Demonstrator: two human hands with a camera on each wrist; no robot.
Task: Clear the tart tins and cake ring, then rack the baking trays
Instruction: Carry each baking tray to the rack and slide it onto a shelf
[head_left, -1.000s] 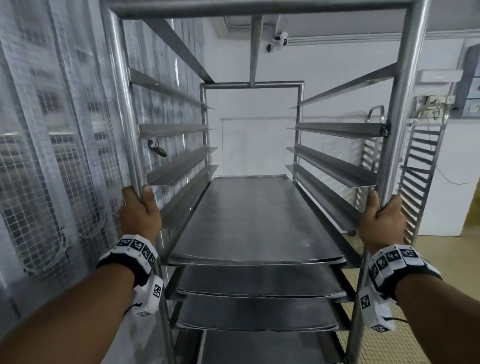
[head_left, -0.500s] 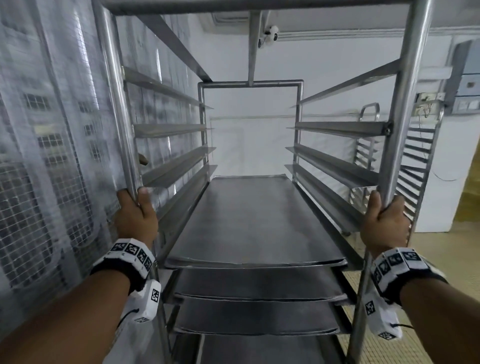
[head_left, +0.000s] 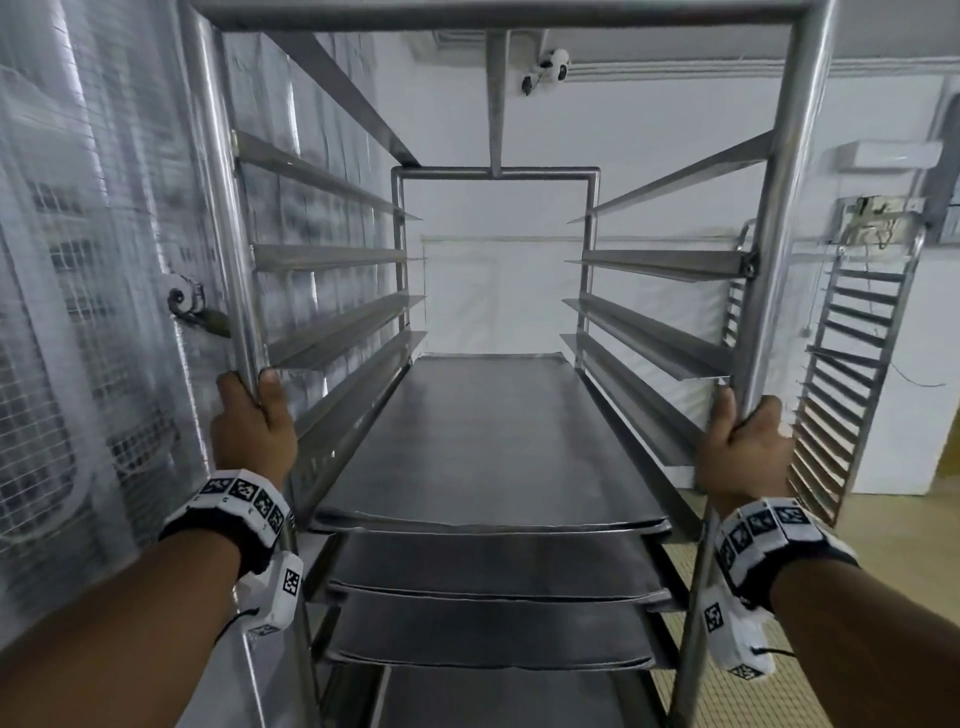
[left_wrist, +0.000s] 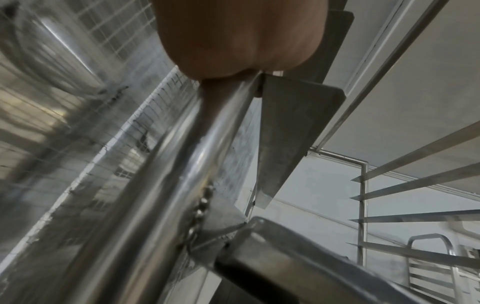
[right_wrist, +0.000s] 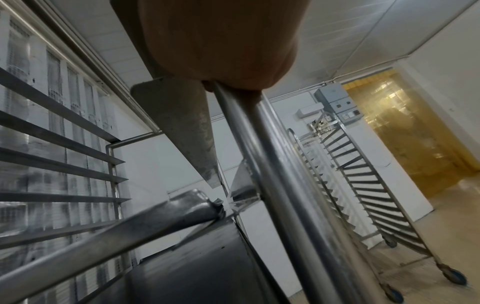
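Steel all round: the rack (head_left: 779, 218) stands between both arms. The left hand (head_left: 252, 426) wraps its front left post (head_left: 228, 234); the right hand (head_left: 743, 452) curls round the front right post — both gripping firmly. 4 baking trays (head_left: 488, 447) sit stacked on the lower runners, upper runners bare.

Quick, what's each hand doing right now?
Left hand: closed around the rack's left front post.
Right hand: closed around the rack's right front post.
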